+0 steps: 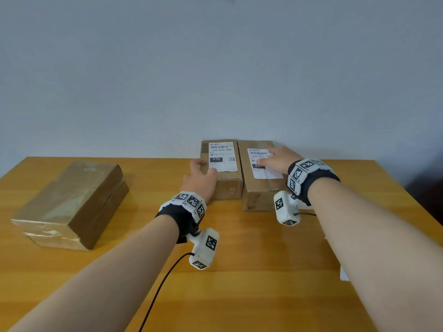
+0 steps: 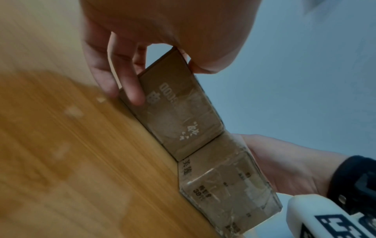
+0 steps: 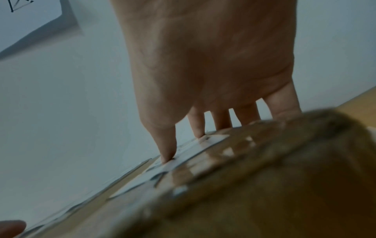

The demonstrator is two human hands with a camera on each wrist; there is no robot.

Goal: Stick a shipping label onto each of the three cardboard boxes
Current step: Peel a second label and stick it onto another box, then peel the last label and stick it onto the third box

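Observation:
Two small cardboard boxes stand side by side against the wall. The left box [image 1: 227,185] [image 2: 179,112] carries a white label marked 070 [image 1: 223,156]. My left hand [image 1: 200,178] holds its near left corner, thumb on top and fingers [image 2: 126,80] down the side. The right box [image 1: 257,190] [image 2: 223,188] [image 3: 264,177] carries a label marked 220 [image 1: 256,155] [image 3: 191,153]. My right hand [image 1: 280,159] [image 3: 203,64] lies flat on that label, its straight fingertips pressing it down. A larger tape-wrapped box [image 1: 72,202] sits at the left with no label showing.
The wooden table [image 1: 239,283] ends at a pale wall right behind the two boxes. A white sheet [image 1: 344,271] lies near the right edge, mostly hidden by my right forearm. A black cable [image 1: 163,283] hangs from the left wrist camera.

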